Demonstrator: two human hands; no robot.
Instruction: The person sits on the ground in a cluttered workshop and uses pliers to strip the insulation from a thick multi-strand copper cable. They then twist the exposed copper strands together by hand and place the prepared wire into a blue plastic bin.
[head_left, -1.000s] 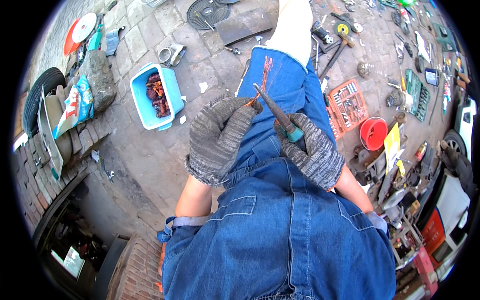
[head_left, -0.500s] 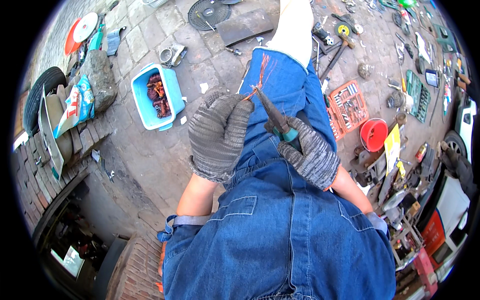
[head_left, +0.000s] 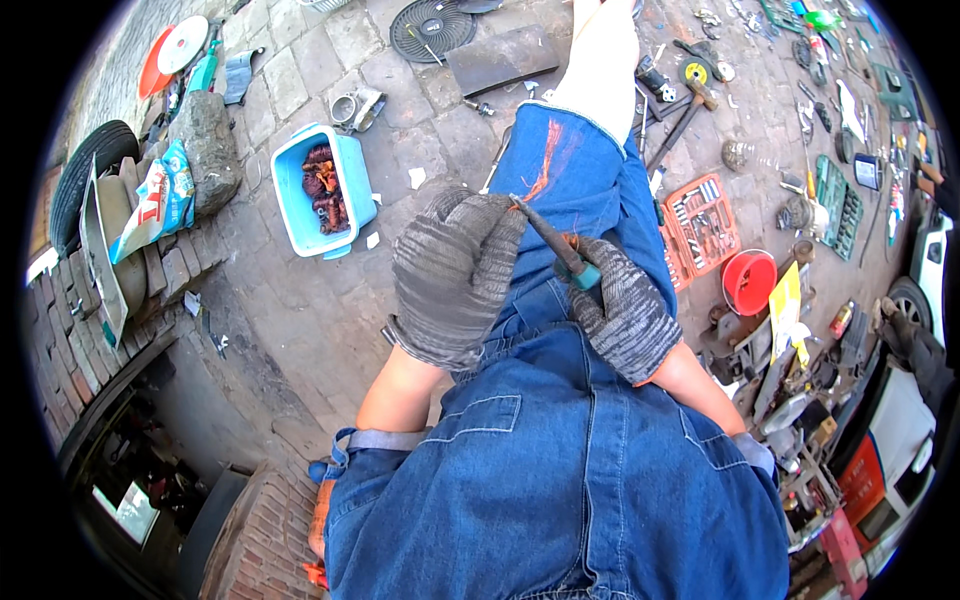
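Note:
My left hand point(head_left: 455, 275), in a grey striped knit glove, is closed with thumb and fingers together on a bundle of thin copper wire. The loose copper wire strands point(head_left: 548, 160) fan out over the blue denim on my leg. In my right hand point(head_left: 632, 312), gloved alike, is a pair of long-nose pliers point(head_left: 545, 232) with dark jaws and green handles. Its jaw tip points up and left and meets the wire at my left fingertips. Whether the jaws grip the wire is too small to tell. My palm hides most of the pliers' handles.
Left of my hands, a light blue basin point(head_left: 290, 190) holds reddish-brown wound copper pieces. On the right lie an orange socket set case point(head_left: 700, 228), a red bucket point(head_left: 750, 282) and a hammer point(head_left: 682, 118). A tyre point(head_left: 95, 180) leans at the far left.
The pliers' tip has come down against my left fingertips. The copper strands now splay to the right of the tip instead of rising above it. The whole view has shifted slightly.

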